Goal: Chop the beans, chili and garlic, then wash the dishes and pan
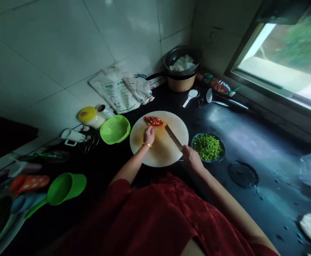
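Left hand (148,135) curled by chopped chilli (153,121), right hand (192,156) clasping knife (173,137)

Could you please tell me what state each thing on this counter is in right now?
Red chillies: chopped, piled at the far edge of the cutting board.
Knife: gripped by the right hand, blade over the board.
Left hand: on the board, right beside the chillies.
Dark bowl: filled with chopped green pieces.
Green bowl: empty, upright.
Pan: holding something white.
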{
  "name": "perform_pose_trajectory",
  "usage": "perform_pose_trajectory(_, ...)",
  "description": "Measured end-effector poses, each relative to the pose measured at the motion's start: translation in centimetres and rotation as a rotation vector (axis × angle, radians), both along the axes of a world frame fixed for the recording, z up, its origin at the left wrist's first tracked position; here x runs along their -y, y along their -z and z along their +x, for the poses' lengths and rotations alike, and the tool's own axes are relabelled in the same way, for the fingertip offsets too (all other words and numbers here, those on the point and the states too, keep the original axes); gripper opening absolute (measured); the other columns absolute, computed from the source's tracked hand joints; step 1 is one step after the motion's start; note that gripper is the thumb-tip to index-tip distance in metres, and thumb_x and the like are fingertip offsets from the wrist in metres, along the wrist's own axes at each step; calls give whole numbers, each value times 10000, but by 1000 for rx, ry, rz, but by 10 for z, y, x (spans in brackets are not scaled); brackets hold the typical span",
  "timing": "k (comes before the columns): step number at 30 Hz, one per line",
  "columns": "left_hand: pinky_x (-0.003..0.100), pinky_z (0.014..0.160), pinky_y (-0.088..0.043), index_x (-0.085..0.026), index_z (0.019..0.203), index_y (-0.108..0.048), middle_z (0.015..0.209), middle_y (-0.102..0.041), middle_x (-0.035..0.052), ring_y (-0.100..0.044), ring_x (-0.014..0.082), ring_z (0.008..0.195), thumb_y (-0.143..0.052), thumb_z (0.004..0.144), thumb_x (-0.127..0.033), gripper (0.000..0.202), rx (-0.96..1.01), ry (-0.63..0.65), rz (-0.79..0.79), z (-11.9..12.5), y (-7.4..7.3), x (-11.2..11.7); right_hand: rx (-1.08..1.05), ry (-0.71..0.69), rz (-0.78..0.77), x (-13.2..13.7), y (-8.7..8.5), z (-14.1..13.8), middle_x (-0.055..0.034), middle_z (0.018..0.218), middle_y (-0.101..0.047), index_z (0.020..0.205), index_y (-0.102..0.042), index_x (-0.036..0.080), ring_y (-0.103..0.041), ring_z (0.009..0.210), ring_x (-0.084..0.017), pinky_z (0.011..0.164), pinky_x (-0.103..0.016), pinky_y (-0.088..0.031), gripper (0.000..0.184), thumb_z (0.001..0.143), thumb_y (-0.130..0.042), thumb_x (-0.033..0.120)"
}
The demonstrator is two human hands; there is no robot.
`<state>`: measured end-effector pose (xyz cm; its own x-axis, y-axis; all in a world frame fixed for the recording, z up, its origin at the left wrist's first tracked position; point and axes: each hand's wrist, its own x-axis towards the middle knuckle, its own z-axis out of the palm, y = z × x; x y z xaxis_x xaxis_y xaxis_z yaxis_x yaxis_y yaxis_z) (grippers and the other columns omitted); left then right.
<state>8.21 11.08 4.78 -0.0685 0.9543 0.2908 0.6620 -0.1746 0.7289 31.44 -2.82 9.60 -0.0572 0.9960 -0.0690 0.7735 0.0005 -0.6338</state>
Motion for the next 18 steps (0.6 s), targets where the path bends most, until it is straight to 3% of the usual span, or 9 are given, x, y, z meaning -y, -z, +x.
perform_pose_trajectory(4, 360, 941, -471, -149, 944, -655, 1010, -677, 113, -618, 200, 984, -465, 803, -49, 256, -60, -54, -32, -57, 8, -43, 287, -169, -65, -42, -4, -48, -76, 905, -619, 976, -516, 168, -566, 680, -146, 587, -262, -317, 200, 931, -321, 180)
perform_pose_trajectory(9, 376, 995, -443, -132, 999, -638, 1070, -660, 124, -602, 198, 1041, -470, 772, -7, 309, -98, 27, -89, -70, 19, -91, 435, -166, -111, -69, -10, -81, -91, 924, -622, 1025, -525, 163, -602, 735, -173, 603, -271, -338, 233, 935, -311, 163)
perform_pose_trajectory(12, 377, 948, -465, -133, 964, -641, 1010, -660, 127, -613, 213, 990, -500, 788, -43, 242, -113, 36, -123, -69, 25, -100, 517, -100, -129, -71, -13, -80, -97, 957, -624, 1071, -532, 169, -609, 741, -177, 593, -277, -342, 263, 945, -301, 185)
perform_pose_trajectory(18, 380, 940, -469, -158, 912, -653, 944, -668, 100, -613, 219, 961, -550, 765, -41, 214, -71, 140, -134, -63, 38, -94, 658, 42, -187, -89, -13, -63, -94, 1056, -626, 1133, -545, 206, -616, 765, -172, 560, -269, -320, 299, 938, -318, 203)
